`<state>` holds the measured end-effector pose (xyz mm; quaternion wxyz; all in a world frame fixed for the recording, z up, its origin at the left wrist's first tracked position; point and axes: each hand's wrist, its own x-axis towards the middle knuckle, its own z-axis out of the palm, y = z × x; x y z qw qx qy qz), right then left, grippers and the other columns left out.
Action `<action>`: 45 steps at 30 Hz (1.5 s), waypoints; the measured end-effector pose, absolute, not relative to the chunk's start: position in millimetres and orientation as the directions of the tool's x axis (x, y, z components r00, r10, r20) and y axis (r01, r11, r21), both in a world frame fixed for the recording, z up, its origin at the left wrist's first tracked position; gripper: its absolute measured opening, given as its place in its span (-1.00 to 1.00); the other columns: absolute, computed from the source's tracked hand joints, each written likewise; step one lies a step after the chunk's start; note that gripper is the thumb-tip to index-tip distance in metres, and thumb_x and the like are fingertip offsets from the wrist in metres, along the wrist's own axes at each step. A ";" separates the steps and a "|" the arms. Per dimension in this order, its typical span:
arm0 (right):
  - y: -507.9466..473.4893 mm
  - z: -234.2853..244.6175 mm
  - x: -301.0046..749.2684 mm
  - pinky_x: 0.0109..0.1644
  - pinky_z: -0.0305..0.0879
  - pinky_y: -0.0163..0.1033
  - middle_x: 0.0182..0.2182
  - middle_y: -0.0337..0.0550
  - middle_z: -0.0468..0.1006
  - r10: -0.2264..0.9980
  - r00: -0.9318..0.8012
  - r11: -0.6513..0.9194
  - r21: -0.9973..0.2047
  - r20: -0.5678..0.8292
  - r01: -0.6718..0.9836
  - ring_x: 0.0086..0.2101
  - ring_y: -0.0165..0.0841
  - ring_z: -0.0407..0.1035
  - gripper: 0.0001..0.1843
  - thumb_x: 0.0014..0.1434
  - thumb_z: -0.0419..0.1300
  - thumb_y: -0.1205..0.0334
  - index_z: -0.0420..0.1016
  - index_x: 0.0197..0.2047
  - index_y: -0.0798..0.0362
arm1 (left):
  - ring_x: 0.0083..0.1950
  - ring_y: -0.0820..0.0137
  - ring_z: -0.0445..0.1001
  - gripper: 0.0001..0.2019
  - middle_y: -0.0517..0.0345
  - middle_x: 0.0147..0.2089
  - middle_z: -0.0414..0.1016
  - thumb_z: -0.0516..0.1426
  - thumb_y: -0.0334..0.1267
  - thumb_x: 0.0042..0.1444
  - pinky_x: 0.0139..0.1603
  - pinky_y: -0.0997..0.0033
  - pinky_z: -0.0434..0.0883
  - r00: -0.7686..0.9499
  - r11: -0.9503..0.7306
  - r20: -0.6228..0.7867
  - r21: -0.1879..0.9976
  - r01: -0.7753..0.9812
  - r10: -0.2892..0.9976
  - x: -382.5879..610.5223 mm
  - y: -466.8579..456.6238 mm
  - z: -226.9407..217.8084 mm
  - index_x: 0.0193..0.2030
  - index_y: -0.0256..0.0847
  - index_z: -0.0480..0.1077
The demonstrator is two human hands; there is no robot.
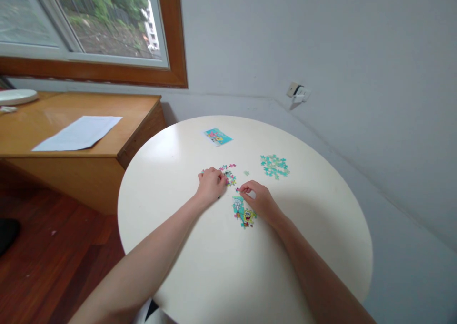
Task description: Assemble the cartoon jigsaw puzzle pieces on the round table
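My left hand point(212, 186) lies over a pile of loose puzzle pieces point(230, 176), its fingers bent down and closed. Whatever is under those fingertips is hidden. My right hand point(260, 199) pinches a small pink and blue puzzle piece point(237, 189) between thumb and forefinger, just off the pile's near side. Directly below it sits a partly joined puzzle point(238, 209), showing a yellow square cartoon figure and a pale teal one. A single pale green piece point(246, 172) lies apart, beyond my right hand.
A spread of teal and green pieces point(274, 166) lies to the right on the round white table point(160, 181). Toward the far edge is a picture card point(218, 136). A wooden desk point(139, 110) with a white paper sheet point(80, 132) stands at left, under a window.
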<state>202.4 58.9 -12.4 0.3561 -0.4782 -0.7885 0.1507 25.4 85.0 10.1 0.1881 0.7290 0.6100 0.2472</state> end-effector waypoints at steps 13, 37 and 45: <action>55.3 -9.9 199.8 -0.25 0.26 -0.26 -0.46 -0.22 0.50 0.860 -0.340 0.505 -0.544 0.380 0.670 -0.39 -0.37 0.36 -0.88 0.02 0.12 0.43 0.40 -0.43 0.02 | -0.35 0.39 0.35 -0.77 0.16 -0.46 0.44 -0.02 -0.35 0.09 -0.22 0.38 0.21 0.276 -0.303 0.135 0.553 0.776 0.952 27.7 82.7 14.6 -0.53 -0.24 0.38; 50.6 1.0 202.4 -0.26 0.30 -0.23 -0.44 -0.19 0.50 0.882 -0.369 0.471 -0.565 0.294 0.678 -0.39 -0.33 0.38 -0.89 0.04 0.07 0.28 0.42 -0.40 0.00 | -0.36 0.39 0.36 -0.78 0.18 -0.48 0.45 -0.01 -0.33 0.07 -0.15 0.33 0.25 0.309 -0.309 0.109 0.612 0.728 0.945 25.5 85.0 15.4 -0.55 -0.24 0.34; 53.4 -3.5 205.7 -0.31 0.33 -0.21 -0.47 -0.18 0.51 0.892 -0.338 0.452 -0.574 0.301 0.682 -0.43 -0.32 0.39 -0.88 0.05 0.09 0.21 0.43 -0.38 0.00 | -0.30 0.34 0.40 -0.78 0.13 -0.43 0.47 -0.04 -0.34 0.07 -0.09 0.24 0.25 0.326 -0.342 0.139 0.590 0.731 0.935 25.1 87.5 11.3 -0.53 -0.24 0.33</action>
